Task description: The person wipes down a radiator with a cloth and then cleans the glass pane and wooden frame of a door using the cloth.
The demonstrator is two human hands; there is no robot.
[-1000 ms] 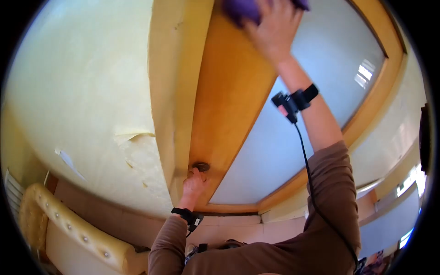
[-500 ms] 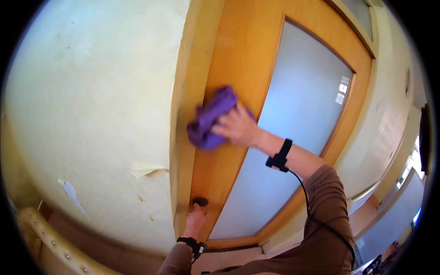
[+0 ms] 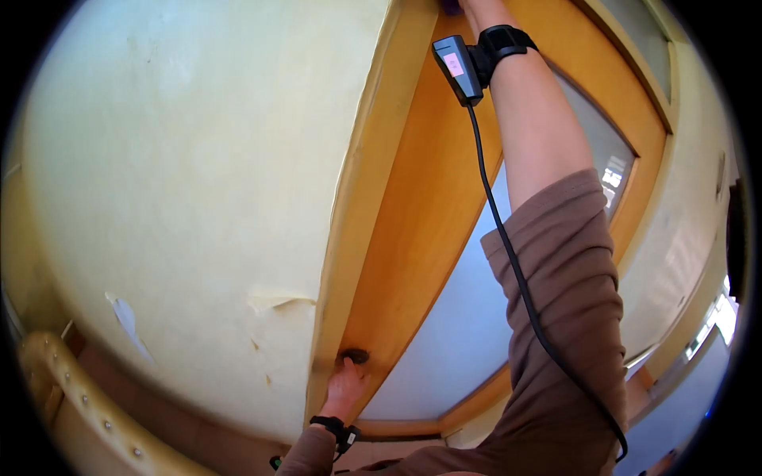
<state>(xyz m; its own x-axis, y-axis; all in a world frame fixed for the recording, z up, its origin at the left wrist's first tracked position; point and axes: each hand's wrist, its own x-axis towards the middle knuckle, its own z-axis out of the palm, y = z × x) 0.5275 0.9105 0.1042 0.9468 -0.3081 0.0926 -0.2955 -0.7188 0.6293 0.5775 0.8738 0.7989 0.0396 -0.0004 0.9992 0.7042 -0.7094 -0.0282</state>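
My right arm stretches up along the wooden door [image 3: 397, 238], and only part of my right hand [image 3: 482, 11] shows at the top edge. A small piece of a purple cloth [image 3: 451, 6] peeks out beside it; the fingers lie outside the view. Low on the door, my left hand [image 3: 346, 389] is closed at the dark round door knob [image 3: 355, 355], fingers against it. Frosted glass [image 3: 444, 349] fills the door's panel, partly covered by my right arm.
A pale wall [image 3: 198, 159] with peeling paint [image 3: 127, 321] borders the door frame on the left. At lower left stands a studded, padded chair edge [image 3: 95, 412]. A black cable [image 3: 516, 262] hangs from the device [image 3: 459, 71] on my right wrist.
My right hand has swept upward with the purple cloth, from mid-door to the top edge of the view. My left hand stays at the knob.
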